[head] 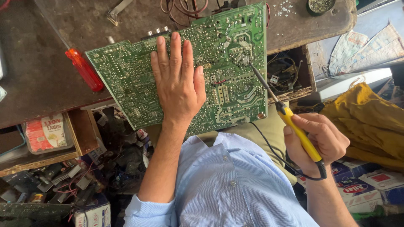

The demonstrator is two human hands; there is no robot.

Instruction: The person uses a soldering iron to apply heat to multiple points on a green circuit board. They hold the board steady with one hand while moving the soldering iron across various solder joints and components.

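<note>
A large green circuit board (pixel 126 80) lies solder side up on the edge of a dark wooden workbench (pixel 38 71), overhanging toward me. My left hand (pixel 176 82) rests flat on the board's middle, fingers spread, pressing it down. My right hand (pixel 317 141) grips the yellow handle of a soldering iron (pixel 294 126) like a pen. Its thin metal tip touches the board near the upper right, among the solder joints. A black cord runs from the handle's end back under the board.
A red-handled screwdriver (pixel 84 69) lies on the bench left of the board. Wires (pixel 185 8) and a small round tin (pixel 320 5) sit at the bench's back. An open drawer (pixel 80 134) and a heap of parts (pixel 63 180) are lower left. Yellow cloth (pixel 366 122) and boxes (pixel 362 185) lie at right.
</note>
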